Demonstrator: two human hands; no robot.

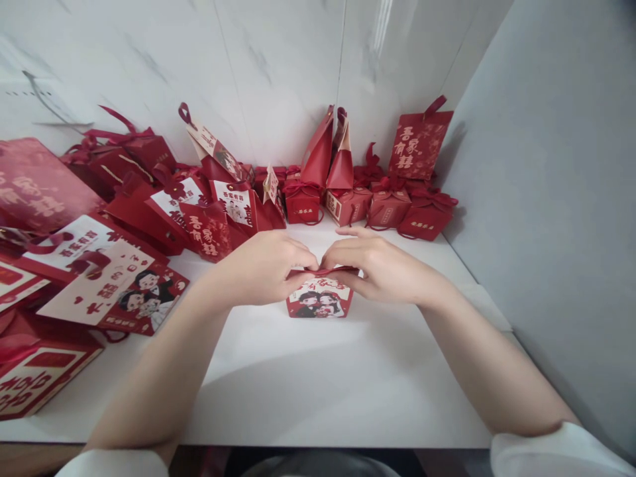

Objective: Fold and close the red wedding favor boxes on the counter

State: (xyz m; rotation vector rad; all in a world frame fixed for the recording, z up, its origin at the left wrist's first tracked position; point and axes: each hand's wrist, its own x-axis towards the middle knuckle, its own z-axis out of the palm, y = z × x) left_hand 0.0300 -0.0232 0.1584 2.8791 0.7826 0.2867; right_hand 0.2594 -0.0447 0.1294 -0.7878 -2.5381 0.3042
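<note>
A small red and white gift box [318, 303] with a cartoon couple printed on its front stands upright on the white table [318, 384]. My left hand [268, 265] pinches the left part of the box's red top edge between thumb and fingers. On the right part of that edge my right hand [372, 265] does the same, its index finger raised away from the box. Both sets of fingertips almost meet over the middle of the top. The hands hide the upper corners of the box.
Red ribboned gift boxes [428, 215] line the marble-patterned wall [278, 66], some stacked. More red and white boxes and bags crowd the left side, including a large box [50, 371] near the front edge. A grey panel [556, 199] bounds the right.
</note>
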